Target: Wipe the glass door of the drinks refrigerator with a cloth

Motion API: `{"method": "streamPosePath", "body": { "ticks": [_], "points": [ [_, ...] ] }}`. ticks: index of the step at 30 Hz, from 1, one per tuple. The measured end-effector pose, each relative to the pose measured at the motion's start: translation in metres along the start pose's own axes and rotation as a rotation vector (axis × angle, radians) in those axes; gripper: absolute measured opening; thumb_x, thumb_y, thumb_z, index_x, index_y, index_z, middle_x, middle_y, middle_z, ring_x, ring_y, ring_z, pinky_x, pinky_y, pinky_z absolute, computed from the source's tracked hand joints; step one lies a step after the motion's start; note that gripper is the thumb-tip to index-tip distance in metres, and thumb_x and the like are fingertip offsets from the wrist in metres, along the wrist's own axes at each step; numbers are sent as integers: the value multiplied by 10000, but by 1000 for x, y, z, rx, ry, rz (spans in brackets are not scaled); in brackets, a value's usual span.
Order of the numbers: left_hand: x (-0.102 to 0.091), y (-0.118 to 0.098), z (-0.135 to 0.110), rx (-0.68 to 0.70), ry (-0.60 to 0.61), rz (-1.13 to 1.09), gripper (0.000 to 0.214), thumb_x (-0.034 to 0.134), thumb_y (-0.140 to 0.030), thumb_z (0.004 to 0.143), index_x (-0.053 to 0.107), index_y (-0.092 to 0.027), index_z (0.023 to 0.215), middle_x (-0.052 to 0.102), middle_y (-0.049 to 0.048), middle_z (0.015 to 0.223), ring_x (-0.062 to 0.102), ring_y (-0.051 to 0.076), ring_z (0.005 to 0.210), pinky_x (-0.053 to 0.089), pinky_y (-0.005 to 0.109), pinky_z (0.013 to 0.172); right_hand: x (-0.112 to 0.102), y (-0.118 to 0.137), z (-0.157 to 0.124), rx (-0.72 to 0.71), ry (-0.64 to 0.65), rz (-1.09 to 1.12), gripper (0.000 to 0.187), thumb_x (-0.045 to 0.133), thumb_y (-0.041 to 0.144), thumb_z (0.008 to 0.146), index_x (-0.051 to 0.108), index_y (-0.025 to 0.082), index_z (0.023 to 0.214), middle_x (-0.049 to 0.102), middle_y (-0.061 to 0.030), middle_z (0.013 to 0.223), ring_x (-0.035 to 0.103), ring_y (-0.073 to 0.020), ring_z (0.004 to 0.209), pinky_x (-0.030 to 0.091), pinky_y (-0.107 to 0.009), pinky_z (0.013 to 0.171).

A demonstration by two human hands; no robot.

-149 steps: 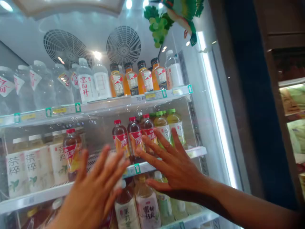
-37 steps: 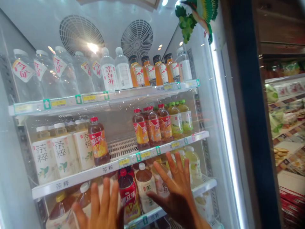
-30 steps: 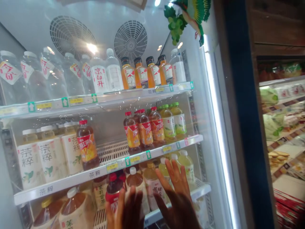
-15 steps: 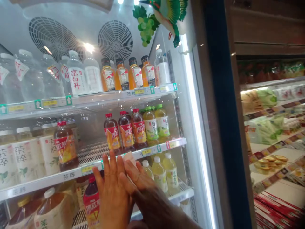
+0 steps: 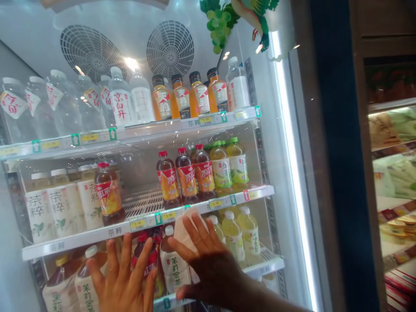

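My right hand (image 5: 211,258) lies with fingers spread over a pale pinkish tissue-like sheet (image 5: 186,232), against what looks like the glass front of a drinks cooler. The sheet shows beneath and beside its fingers. Lower left, my left hand (image 5: 125,277) has its fingers apart and holds nothing; whether it touches the glass I cannot tell. Behind the hands are a red-labelled tea bottle (image 5: 148,255) and a white-labelled tea bottle (image 5: 175,266), both partly covered. Above them, red-capped tea bottles (image 5: 186,175) stand on the middle shelf (image 5: 139,223).
Clear water bottles (image 5: 121,102) and orange juice bottles (image 5: 198,97) line the top shelf. A grape decal (image 5: 218,28) hangs at the upper edge. The cooler's dark frame (image 5: 344,151) runs down the right, beside another lit shelf (image 5: 393,212) of packaged goods.
My hands, side by side and touching before, are now apart: the left has moved left and down, the right slightly right. More of the sheet shows. The cooler has shifted right in view.
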State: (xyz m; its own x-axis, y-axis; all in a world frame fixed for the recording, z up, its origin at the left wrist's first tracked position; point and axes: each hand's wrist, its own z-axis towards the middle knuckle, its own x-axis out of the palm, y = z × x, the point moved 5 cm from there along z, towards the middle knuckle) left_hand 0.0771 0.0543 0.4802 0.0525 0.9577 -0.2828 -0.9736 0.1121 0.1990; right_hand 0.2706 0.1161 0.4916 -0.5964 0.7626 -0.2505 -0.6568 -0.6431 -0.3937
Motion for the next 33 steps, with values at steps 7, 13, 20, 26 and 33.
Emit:
{"method": "streamPosePath", "body": {
  "ticks": [7,13,20,26,33],
  "points": [
    [6,5,-8,5,21,-23,693,487,-475,992,187,-408,1613,56,-14,1739,-2,290,1611,-73,641,1263,-2,-10,-15,3,80,-124,1055,274,812,933,209,10,1615,79,-192,1715,56,-353,1600,76,-529,1312],
    [7,14,-27,23,40,-23,710,537,-418,981,207,-399,1610,101,-39,1729,43,241,1613,-51,591,1286,3,3,-18,-161,124,-137,953,257,751,986,147,64,1638,115,-91,1727,93,-248,1606,92,-423,1327],
    [13,26,-48,23,44,11,826,633,-297,930,181,-403,1613,84,-41,1719,27,224,1611,-45,563,1294,24,44,-34,-323,171,-46,872,323,743,980,335,133,1603,277,-23,1695,205,-198,1585,374,-324,1243],
    [14,24,-63,21,57,49,921,624,-141,876,141,-371,1625,111,18,1710,47,283,1602,28,650,1270,21,21,-26,215,62,-156,1025,459,683,960,18,57,1642,92,-170,1715,16,-332,1602,208,-603,1278],
    [16,12,-85,-46,81,-3,956,629,-92,850,133,-341,1630,94,61,1713,45,335,1595,53,719,1240,35,67,-60,-59,109,-116,908,415,702,973,198,129,1643,151,-116,1714,149,-269,1596,235,-471,1301]
  ]
}}
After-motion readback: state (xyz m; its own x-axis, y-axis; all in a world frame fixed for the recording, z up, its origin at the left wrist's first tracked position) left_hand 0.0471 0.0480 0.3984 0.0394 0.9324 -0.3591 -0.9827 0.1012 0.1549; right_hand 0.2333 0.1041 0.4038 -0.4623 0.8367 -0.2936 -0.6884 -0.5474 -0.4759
